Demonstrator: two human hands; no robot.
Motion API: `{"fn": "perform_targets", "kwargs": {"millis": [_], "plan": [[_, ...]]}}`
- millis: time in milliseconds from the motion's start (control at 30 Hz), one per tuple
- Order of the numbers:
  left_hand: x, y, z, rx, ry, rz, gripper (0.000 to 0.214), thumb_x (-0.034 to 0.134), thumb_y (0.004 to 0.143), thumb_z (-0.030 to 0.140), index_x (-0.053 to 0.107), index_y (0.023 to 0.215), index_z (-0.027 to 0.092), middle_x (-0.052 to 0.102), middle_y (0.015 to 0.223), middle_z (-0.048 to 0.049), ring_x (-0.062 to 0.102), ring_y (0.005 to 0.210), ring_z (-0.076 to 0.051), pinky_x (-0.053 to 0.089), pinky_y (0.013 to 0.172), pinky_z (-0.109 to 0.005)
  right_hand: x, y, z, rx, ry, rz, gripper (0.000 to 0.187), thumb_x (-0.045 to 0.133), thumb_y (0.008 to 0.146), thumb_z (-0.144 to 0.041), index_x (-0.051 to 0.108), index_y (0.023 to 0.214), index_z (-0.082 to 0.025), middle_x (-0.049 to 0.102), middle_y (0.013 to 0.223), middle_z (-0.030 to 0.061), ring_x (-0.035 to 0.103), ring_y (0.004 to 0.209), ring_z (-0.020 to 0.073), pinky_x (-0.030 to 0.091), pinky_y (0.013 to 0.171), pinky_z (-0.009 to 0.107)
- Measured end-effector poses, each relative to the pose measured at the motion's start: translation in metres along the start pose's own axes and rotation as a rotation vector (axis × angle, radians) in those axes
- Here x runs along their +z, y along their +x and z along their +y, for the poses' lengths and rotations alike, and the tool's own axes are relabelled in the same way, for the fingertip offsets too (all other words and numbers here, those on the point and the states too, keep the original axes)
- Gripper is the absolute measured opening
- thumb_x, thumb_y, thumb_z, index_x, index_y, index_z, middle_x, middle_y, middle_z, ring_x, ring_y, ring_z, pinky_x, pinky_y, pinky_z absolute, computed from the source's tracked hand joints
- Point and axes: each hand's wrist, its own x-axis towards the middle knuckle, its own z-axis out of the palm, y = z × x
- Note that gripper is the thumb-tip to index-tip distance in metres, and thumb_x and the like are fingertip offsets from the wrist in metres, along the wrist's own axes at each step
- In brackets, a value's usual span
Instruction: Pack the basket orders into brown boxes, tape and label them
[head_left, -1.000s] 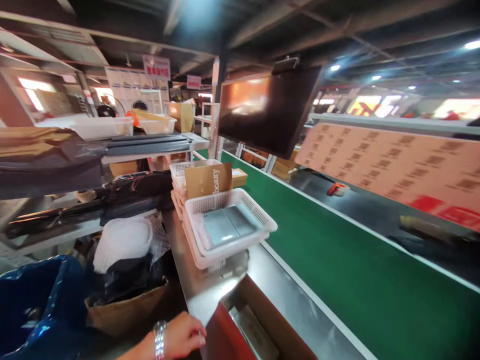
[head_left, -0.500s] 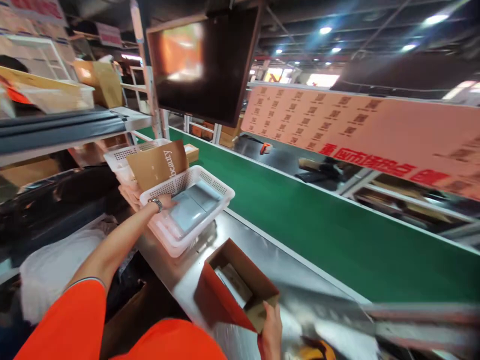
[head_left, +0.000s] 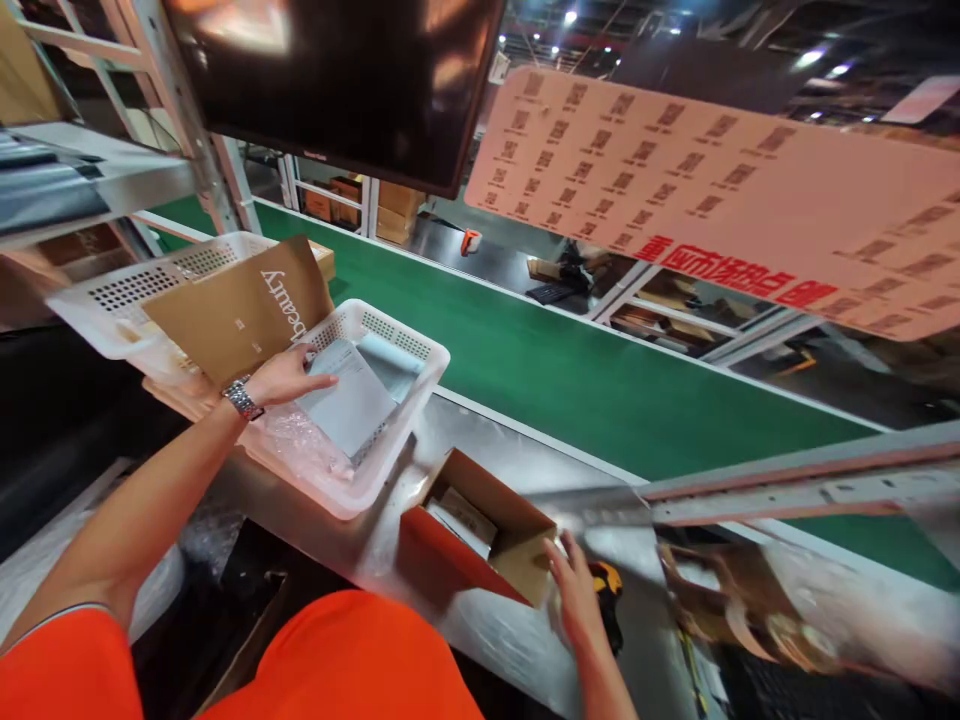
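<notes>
My left hand (head_left: 283, 380), with a metal watch on the wrist, reaches into a white plastic basket (head_left: 431, 375). It grips a flat white package (head_left: 349, 400) by its near-left edge, thumb across the top; the fingers underneath are partly hidden. A pale bluish packet (head_left: 390, 365) lies beyond it in the basket, and clear plastic wrap (head_left: 300, 440) is at the near side. My right hand (head_left: 574, 580) holds the right end of an open cardboard box (head_left: 525, 505) by its rim. Inside that box lie flat, pale items (head_left: 465, 520).
A brown board lettered "beauty" (head_left: 247, 310) leans in another white basket (head_left: 112, 300). Beyond runs a green conveyor belt (head_left: 525, 360). A yellow-and-black device (head_left: 609, 590) sits right of my right hand. Overhead hang a screen (head_left: 337, 90) and a pink code board (head_left: 675, 180).
My left hand now has the white package turned at an angle above the bluish packet, where the packages lay flat before. My right hand stays at the box's end. The view has swung right and down.
</notes>
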Motion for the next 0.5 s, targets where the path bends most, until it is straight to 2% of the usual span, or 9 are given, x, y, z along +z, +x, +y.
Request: {"fn": "perform_targets", "kwargs": {"millis": [100, 167, 233, 333, 400, 433, 500], "plan": [[-0.022, -0.013, 0.007, 0.143, -0.040, 0.094, 0.083, 0.074, 0.084, 0.071, 0.065, 0.144, 0.014, 0.073, 0.141, -0.0149, 0.069, 0.125, -0.035, 0.053, 0.109, -0.044, -0.023, 0.015, -0.037, 0.012, 0.051, 0.013, 0.102, 0.070, 0.075, -0.079, 0.053, 0.157, -0.019, 0.052, 0.165, 0.0197, 0.050, 0.154, 0.0402, 0.042, 0.127, 0.053], [-0.028, -0.023, 0.014, 0.218, -0.092, 0.152, 0.089, 0.073, 0.082, 0.077, 0.065, 0.145, 0.015, 0.071, 0.144, -0.0143, 0.067, 0.130, -0.035, 0.051, 0.115, -0.046, -0.029, 0.022, -0.080, -0.117, 0.080, -0.026, 0.104, 0.074, 0.075, -0.077, 0.051, 0.158, -0.018, 0.050, 0.167, 0.0211, 0.046, 0.156, 0.0409, 0.036, 0.131, 0.056], [-0.026, -0.032, 0.025, 0.303, -0.136, 0.194, 0.095, 0.076, 0.078, 0.079, 0.063, 0.148, 0.016, 0.070, 0.145, -0.0137, 0.064, 0.133, -0.036, 0.050, 0.118, -0.047, -0.024, 0.022, -0.132, -0.323, 0.117, -0.114, 0.100, 0.078, 0.078, -0.072, 0.049, 0.160, -0.023, 0.049, 0.169, 0.0184, 0.045, 0.158, 0.0387, 0.038, 0.131, 0.056], [-0.015, -0.039, 0.051, 0.532, -0.185, 0.183, 0.093, 0.084, 0.075, 0.072, 0.065, 0.149, 0.019, 0.069, 0.142, -0.0129, 0.065, 0.129, -0.035, 0.051, 0.117, -0.048, 0.009, 0.010, -0.217, -0.724, 0.050, -0.314, 0.096, 0.081, 0.085, -0.060, 0.040, 0.166, -0.028, 0.040, 0.176, 0.0132, 0.039, 0.162, 0.0335, 0.029, 0.135, 0.057], [-0.006, -0.040, 0.068, 0.686, -0.225, 0.133, 0.088, 0.088, 0.075, 0.066, 0.066, 0.148, 0.020, 0.069, 0.137, -0.0130, 0.068, 0.124, -0.033, 0.054, 0.113, -0.047, 0.043, 0.002, -0.266, -0.948, -0.057, -0.418, 0.116, 0.090, 0.077, -0.056, 0.030, 0.172, -0.025, 0.031, 0.179, 0.0144, 0.031, 0.165, 0.0358, 0.024, 0.136, 0.059], [-0.001, -0.040, 0.075, 0.741, -0.244, 0.112, 0.086, 0.089, 0.076, 0.063, 0.067, 0.147, 0.020, 0.069, 0.135, -0.0132, 0.068, 0.123, -0.033, 0.055, 0.112, -0.047, 0.061, -0.002, -0.286, -1.029, -0.087, -0.485, 0.121, 0.092, 0.074, -0.056, 0.030, 0.172, -0.022, 0.034, 0.178, 0.0162, 0.032, 0.164, 0.0377, 0.025, 0.135, 0.060], [0.007, -0.039, 0.082, 0.781, -0.263, 0.114, 0.087, 0.091, 0.076, 0.061, 0.066, 0.149, 0.021, 0.068, 0.138, -0.0142, 0.067, 0.126, -0.033, 0.054, 0.113, -0.048, 0.089, -0.005, -0.312, -1.100, -0.094, -0.624, 0.109, 0.088, 0.077, -0.054, 0.039, 0.168, -0.019, 0.052, 0.167, 0.0171, 0.049, 0.154, 0.0380, 0.036, 0.131, 0.058]]}}
